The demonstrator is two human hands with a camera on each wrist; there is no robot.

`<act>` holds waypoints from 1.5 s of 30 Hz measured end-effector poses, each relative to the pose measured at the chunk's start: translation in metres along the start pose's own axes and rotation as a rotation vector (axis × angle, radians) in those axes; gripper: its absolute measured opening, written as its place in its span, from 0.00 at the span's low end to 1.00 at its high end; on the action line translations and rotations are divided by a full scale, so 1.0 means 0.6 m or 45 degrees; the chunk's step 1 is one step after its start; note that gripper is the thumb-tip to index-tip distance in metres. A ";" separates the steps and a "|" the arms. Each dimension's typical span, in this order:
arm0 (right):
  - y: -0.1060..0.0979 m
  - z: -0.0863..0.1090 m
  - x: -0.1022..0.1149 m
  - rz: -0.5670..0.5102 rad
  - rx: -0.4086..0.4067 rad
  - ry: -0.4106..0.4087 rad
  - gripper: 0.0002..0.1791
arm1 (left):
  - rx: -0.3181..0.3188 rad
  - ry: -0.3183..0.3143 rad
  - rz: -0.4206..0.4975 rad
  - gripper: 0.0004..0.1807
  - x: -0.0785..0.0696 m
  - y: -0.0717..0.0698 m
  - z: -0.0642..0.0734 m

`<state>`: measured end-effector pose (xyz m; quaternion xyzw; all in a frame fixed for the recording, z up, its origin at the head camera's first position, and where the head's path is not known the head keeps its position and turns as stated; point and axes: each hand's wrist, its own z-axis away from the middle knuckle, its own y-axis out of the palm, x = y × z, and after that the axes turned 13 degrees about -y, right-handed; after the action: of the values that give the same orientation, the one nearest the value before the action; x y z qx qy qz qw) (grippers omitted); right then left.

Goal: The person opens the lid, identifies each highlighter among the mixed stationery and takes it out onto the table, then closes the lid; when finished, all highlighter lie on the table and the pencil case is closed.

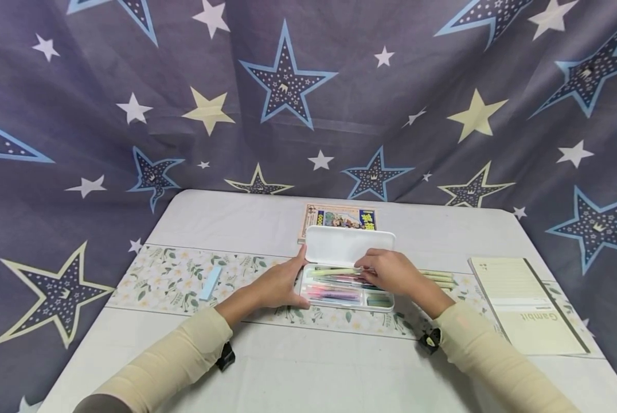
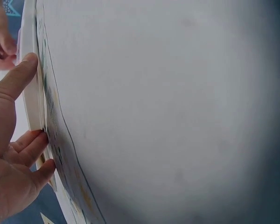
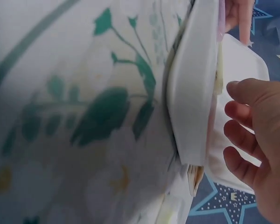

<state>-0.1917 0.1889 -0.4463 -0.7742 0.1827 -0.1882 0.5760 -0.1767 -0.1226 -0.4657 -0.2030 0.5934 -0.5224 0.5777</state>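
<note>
White table (image 1: 298, 373), open pencil case (image 1: 334, 246) between both hands (image 1: 280, 281) (image 1: 393, 272)

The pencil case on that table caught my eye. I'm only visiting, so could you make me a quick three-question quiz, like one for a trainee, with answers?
1. True or false: the pencil case is closed.
2. Which lies to the right of the pencil case?
a) the light-blue strip
b) the Gambit notebook
c) the illustrated book
3. Which hand spans one end of the pencil case, thumb at the near corner?

Key:
1. False; its lid is raised.
2. b
3. The left hand.
</note>
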 end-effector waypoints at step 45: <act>-0.001 0.003 -0.007 0.010 -0.088 -0.087 0.06 | -0.021 0.003 -0.016 0.79 -0.003 0.000 0.002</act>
<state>-0.1942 0.1924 -0.4467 -0.7988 0.1723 -0.1527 0.5557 -0.1753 -0.1215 -0.4647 -0.2109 0.5970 -0.5214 0.5721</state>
